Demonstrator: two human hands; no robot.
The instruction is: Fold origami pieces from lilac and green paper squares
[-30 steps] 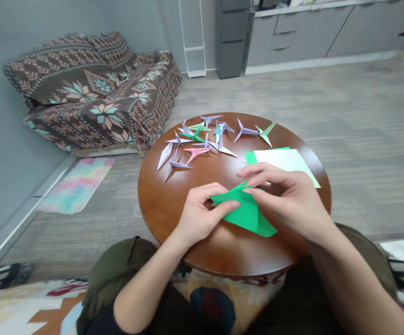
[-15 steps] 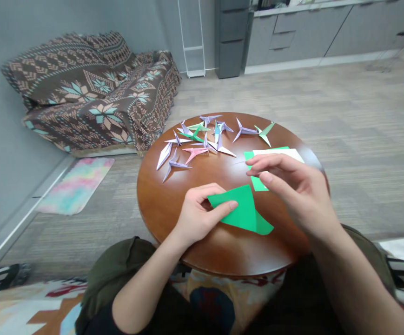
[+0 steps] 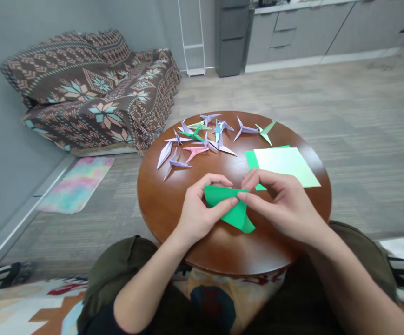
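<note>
A green sheet of paper (image 3: 235, 216), partly folded and curled, is held above the near half of the round brown table (image 3: 167, 204). My left hand (image 3: 202, 207) pinches its left side, thumb on top and fingers behind. With thumb and index finger, my right hand (image 3: 278, 200) grips the paper's upper right edge. Just beyond the right hand lies a stack of square paper (image 3: 285, 163), with a pale sheet over green ones. Several folded paper cranes in purple, green, white and blue, along with a pink crane (image 3: 198, 151), are spread over the table's far side.
A sofa (image 3: 100, 93) with a patterned cover stands at the far left, with a pastel mat (image 3: 78, 184) on the floor before it. Grey cabinets (image 3: 302, 35) and a white rack (image 3: 194, 46) line the back wall. My knees (image 3: 118, 260) flank the table.
My right hand has come down and left from above the paper stack and now grips the green paper. The paper's top edge has bent over, and the stack is more fully visible.
</note>
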